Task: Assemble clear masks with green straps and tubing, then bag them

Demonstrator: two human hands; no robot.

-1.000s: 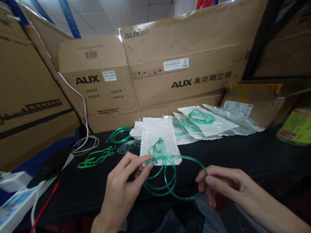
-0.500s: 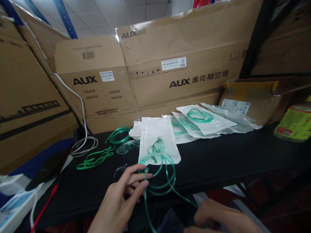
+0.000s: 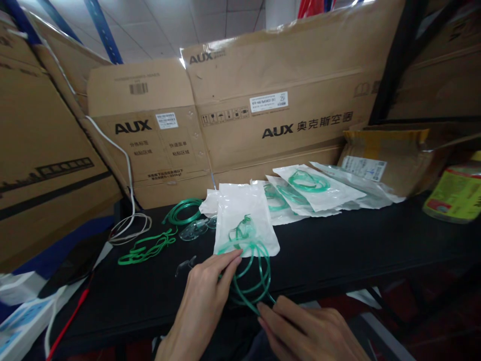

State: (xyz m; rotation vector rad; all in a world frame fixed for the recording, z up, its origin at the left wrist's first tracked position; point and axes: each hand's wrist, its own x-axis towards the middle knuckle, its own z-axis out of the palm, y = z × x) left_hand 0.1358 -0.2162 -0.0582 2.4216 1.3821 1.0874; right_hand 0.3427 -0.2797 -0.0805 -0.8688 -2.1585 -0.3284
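Note:
My left hand [image 3: 206,291] is closed in a pinch, fingertips on the coiled green tubing [image 3: 269,273]. My right hand [image 3: 300,326] has its thumb and fingers closed on the tubing's lower part, near the table's front edge. Loops of the tubing lie between the hands and overlap the lower end of a white pouch [image 3: 240,205]. On that pouch's face shows a small green-tinted mask [image 3: 246,228]; I cannot tell whether it is inside or on top. Left of the pouch lie a clear mask [image 3: 192,230], a second green tubing coil [image 3: 184,211] and a green elastic strap [image 3: 148,249].
Several packed white pouches [image 3: 319,198] overlap at the back right, before a brown parcel [image 3: 370,155]. A yellow-labelled bottle [image 3: 456,193] stands far right. Large cardboard boxes [image 3: 233,135] wall the back. A white cable [image 3: 130,185] and power strip [image 3: 28,321] are left. A small clear part [image 3: 184,264] lies nearby.
My left hand has shifted right and turned its fingertips onto the coil. My right hand has moved left and up to the tubing. The hanging tube has been drawn into the loops.

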